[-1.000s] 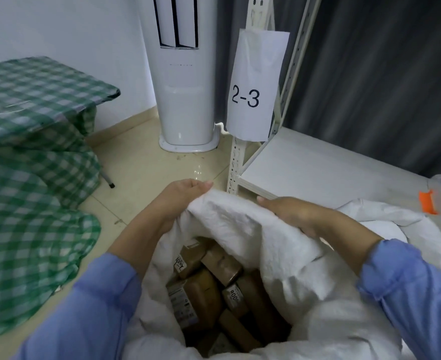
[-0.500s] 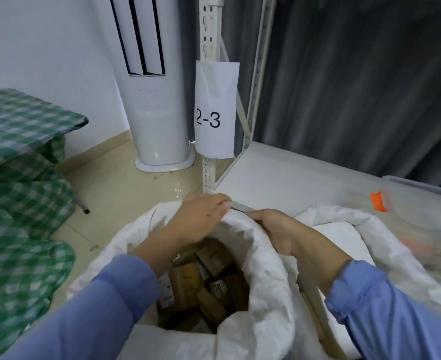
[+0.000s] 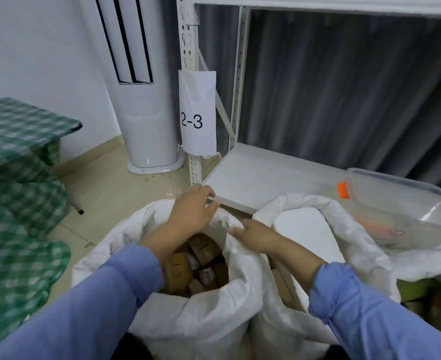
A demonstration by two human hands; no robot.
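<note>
A white woven sack [image 3: 214, 307] stands open on the floor in front of me, filled with several brown taped parcels [image 3: 204, 248] bearing labels. My left hand [image 3: 192, 210] reaches across the opening, its fingers curled over the far rim. My right hand [image 3: 252, 236] holds the rim's right side, where the fabric folds over, with its fingers pointing left. Both hands are blurred by motion. Blue sleeves cover both forearms.
A second open white sack [image 3: 344, 224] leans against the first on the right. Behind it, a clear plastic bin [image 3: 396, 203] with an orange latch sits on the low white shelf [image 3: 266, 175]. A "2-3" paper label [image 3: 197, 120] hangs on the rack post. Also here: floor air conditioner [image 3: 146, 126], green checked table [image 3: 19, 131].
The sack's rim has come down and sits lower, showing more of the second sack. Both hands have moved closer together at the far rim. My view has tilted up toward the rack.
</note>
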